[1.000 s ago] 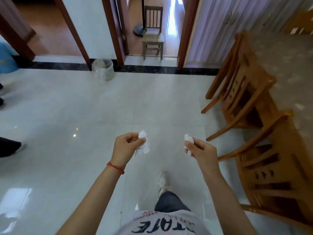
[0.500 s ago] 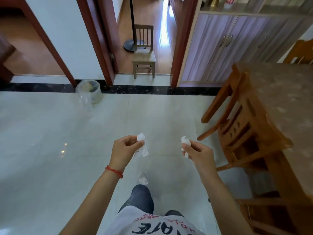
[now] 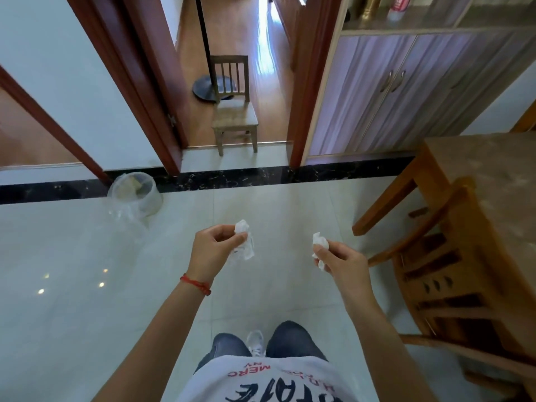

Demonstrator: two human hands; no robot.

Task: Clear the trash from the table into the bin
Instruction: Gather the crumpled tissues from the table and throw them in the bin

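My left hand (image 3: pixel 214 249) pinches a crumpled white tissue with a bit of clear plastic (image 3: pixel 243 240) between thumb and fingers. My right hand (image 3: pixel 338 262) grips a second crumpled white tissue (image 3: pixel 319 242). Both hands are held out over the pale tiled floor, about chest width apart. The bin (image 3: pixel 136 192), small and round with a clear plastic liner, stands on the floor by the wall, ahead and to the left of my left hand. The marble-topped table (image 3: pixel 493 169) is at my right.
A wooden chair (image 3: pixel 443 274) is pushed in at the table on my right, close to my right arm. A small wooden chair (image 3: pixel 233 111) stands in the doorway ahead. A cabinet (image 3: pixel 406 91) lines the far right wall. A loose clear bag lies beside the bin.
I have walked forward. The bin and doorway are closer and larger in view, and the table chairs have slid back along my right. Both hands keep their tissues in the same pose.
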